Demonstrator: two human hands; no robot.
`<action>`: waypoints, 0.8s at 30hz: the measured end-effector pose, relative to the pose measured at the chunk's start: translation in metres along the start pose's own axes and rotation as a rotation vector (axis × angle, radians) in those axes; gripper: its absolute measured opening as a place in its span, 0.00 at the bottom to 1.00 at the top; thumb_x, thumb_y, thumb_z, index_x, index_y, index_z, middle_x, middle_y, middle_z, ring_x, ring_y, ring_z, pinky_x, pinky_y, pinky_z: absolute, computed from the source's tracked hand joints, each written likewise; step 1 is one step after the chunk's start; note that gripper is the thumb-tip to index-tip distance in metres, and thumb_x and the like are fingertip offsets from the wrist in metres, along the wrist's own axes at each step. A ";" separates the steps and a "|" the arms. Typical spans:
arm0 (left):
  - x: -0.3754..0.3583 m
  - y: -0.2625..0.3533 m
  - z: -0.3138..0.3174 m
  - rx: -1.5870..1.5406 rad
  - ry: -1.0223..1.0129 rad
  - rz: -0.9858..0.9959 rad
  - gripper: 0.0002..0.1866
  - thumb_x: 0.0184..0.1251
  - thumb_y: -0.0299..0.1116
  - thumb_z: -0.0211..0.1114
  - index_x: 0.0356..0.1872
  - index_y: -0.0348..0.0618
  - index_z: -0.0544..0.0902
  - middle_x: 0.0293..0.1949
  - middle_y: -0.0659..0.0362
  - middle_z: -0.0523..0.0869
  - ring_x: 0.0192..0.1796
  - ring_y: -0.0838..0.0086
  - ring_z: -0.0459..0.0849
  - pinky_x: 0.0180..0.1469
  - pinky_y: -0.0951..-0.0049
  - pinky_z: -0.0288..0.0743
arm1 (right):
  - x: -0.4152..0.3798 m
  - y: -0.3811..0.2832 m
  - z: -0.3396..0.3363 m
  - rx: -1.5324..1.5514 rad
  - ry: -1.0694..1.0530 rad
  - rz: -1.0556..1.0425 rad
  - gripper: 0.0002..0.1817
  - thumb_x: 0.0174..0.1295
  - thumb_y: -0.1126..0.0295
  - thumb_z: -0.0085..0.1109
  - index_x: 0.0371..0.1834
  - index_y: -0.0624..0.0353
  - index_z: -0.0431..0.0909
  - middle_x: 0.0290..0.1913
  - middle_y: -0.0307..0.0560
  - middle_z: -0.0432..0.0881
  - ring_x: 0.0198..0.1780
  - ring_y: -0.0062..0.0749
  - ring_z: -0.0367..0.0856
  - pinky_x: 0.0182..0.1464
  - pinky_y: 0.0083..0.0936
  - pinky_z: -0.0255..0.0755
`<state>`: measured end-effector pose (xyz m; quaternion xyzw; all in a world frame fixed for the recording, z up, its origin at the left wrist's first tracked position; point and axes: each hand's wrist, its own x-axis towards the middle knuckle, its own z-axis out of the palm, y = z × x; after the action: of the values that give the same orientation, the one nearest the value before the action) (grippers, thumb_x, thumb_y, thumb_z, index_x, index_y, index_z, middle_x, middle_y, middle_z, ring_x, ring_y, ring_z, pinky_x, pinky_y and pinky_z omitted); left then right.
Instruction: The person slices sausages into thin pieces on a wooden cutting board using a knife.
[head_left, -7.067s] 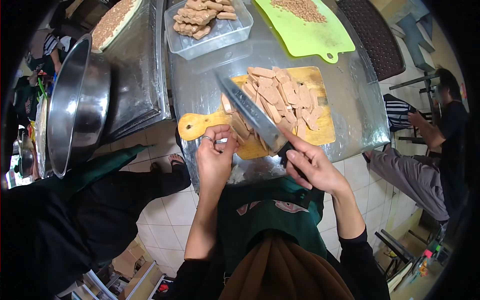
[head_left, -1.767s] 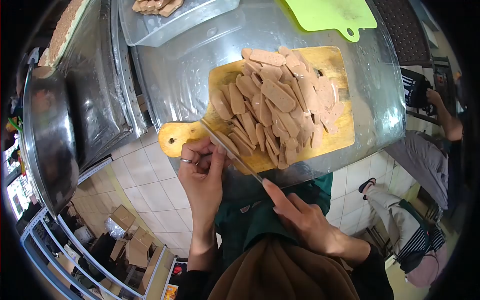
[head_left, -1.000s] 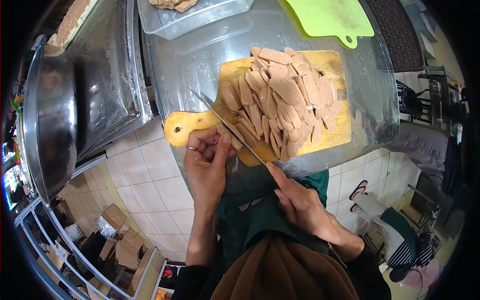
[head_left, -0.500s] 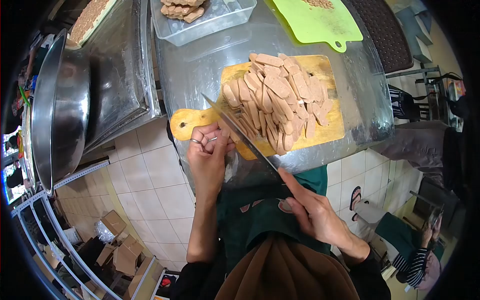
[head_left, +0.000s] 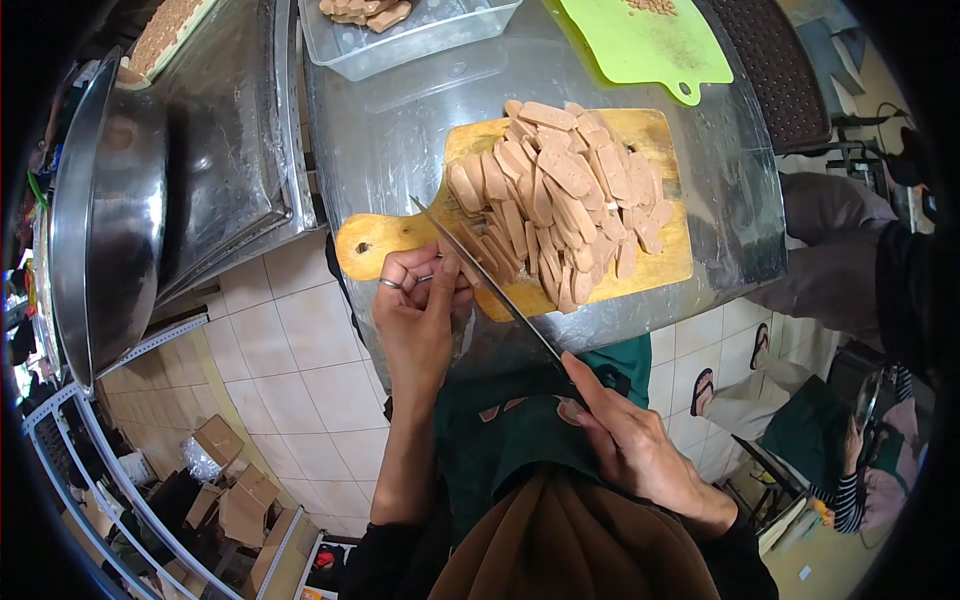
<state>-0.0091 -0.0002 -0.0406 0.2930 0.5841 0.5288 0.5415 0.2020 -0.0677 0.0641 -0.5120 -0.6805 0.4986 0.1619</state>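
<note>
Fingers, left hand (head_left: 413, 318): curled inward, thumb tip right by the blade at the near-left edge of the wooden board; can't tell if they clamp a slice.
Fingers, right hand (head_left: 636, 437): clamped on the knife, forefinger stretched along the top of the blade; hand sits just off the board's near edge.
Ring (head_left: 390, 283): thin, silvery, on left hand.
Knife (head_left: 490, 282): long straight metal blade, seen nearly edge-on, slanting across the board's near-left corner; tip past the neck of the board's handle.
Wooden board (head_left: 660, 250): yellow wood, visible grain, rounded corners, paddle handle with round hole.
Slices (head_left: 570, 185): on the board, loose overlapping heap over most of it. Pinkish tan, flat, oblong, rounded ends, smooth matte faces, a few with fine specks. Some lie flat, others lean or stand on edge nearer the knife.
Table (head_left: 735, 195): grey, glossy, smeared, under the board.
Tub (head_left: 430, 50): clear plastic, rectangular, beyond the board to the left; tan pieces (head_left: 370, 13) piled inside.
Green mat (head_left: 650, 55): thin, smooth, lime, holed tab, beyond the board; brown crumbs (head_left: 652, 7) at its far end.
Bowl (head_left: 128, 230): polished metal, round, wide, well left of the board.
</note>
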 end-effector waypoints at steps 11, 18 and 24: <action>-0.001 0.007 0.006 0.016 0.015 -0.010 0.12 0.73 0.30 0.64 0.50 0.34 0.76 0.39 0.57 0.86 0.39 0.79 0.87 0.41 0.80 0.83 | 0.004 -0.005 -0.004 -0.007 -0.064 0.067 0.38 0.62 0.86 0.54 0.78 0.60 0.56 0.30 0.56 0.74 0.27 0.51 0.78 0.32 0.40 0.76; -0.002 0.007 0.005 0.022 0.026 -0.033 0.12 0.74 0.31 0.64 0.50 0.34 0.76 0.38 0.57 0.86 0.38 0.80 0.86 0.41 0.80 0.83 | 0.023 -0.001 0.007 0.003 -0.029 0.046 0.39 0.61 0.87 0.54 0.78 0.58 0.57 0.30 0.57 0.75 0.26 0.52 0.77 0.30 0.42 0.76; -0.002 0.009 0.006 0.037 0.032 -0.041 0.11 0.74 0.31 0.64 0.49 0.35 0.76 0.38 0.58 0.86 0.37 0.81 0.86 0.41 0.80 0.82 | 0.022 0.007 0.010 0.025 0.010 -0.010 0.38 0.63 0.85 0.54 0.78 0.56 0.56 0.30 0.57 0.74 0.26 0.53 0.78 0.31 0.43 0.76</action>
<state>-0.0050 0.0017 -0.0307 0.2826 0.6083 0.5113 0.5373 0.1890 -0.0538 0.0477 -0.5090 -0.6759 0.5036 0.1744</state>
